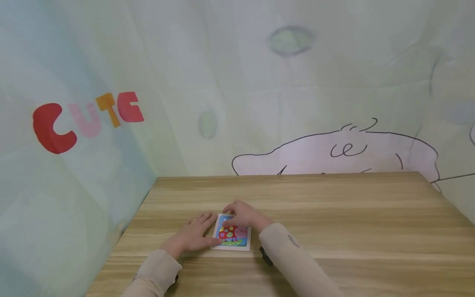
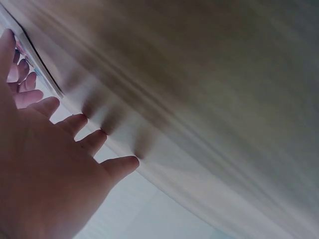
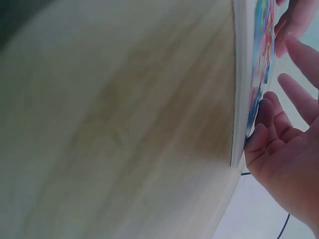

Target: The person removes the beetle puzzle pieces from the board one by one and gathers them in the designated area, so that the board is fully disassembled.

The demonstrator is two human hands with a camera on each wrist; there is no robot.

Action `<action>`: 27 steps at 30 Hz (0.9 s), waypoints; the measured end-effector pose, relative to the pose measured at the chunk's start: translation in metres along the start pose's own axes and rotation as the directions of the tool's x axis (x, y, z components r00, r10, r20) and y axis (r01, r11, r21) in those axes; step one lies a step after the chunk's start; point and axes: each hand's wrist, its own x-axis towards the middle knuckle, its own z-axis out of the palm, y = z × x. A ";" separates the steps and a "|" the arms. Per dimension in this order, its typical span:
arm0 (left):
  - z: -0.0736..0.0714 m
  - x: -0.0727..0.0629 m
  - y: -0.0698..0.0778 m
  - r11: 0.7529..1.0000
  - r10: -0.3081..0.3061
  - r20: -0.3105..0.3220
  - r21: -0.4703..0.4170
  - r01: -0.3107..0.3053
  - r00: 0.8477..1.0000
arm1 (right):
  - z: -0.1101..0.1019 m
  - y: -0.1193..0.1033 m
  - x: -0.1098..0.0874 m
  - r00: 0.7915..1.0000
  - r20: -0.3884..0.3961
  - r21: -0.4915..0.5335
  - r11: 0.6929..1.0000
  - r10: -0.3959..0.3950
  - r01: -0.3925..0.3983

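A small white-edged picture board (image 1: 231, 248) lies flat on the wooden table; its print shows a red, colour-spotted bug on blue and green. My left hand (image 1: 193, 234) rests at its left side, fingers spread on the table and thumb on the lower left edge. Over the board's upper right part is my right hand (image 1: 243, 215), hiding some of the print. In the right wrist view, the right hand (image 3: 291, 149) has some fingers bent against the board's face (image 3: 260, 64), others stretched out. No separate thing shows between its fingers.
The wooden table (image 1: 334, 214) extends far to the right of the board. Behind it and at the left hangs a pale printed cloth (image 1: 178, 82) with coloured letters and a line-drawn animal.
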 end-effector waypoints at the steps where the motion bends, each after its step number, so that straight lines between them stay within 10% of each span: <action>1: 0.000 0.000 0.000 1.000 0.005 -0.001 0.002 -0.005 1.000 | 0.000 0.000 0.000 1.000 -0.001 -0.008 1.000 0.002 -0.002; 27: -0.001 0.001 0.002 1.000 -0.005 0.029 0.012 0.004 1.000 | 0.010 -0.007 0.005 0.996 -0.019 -0.140 0.986 0.088 -0.090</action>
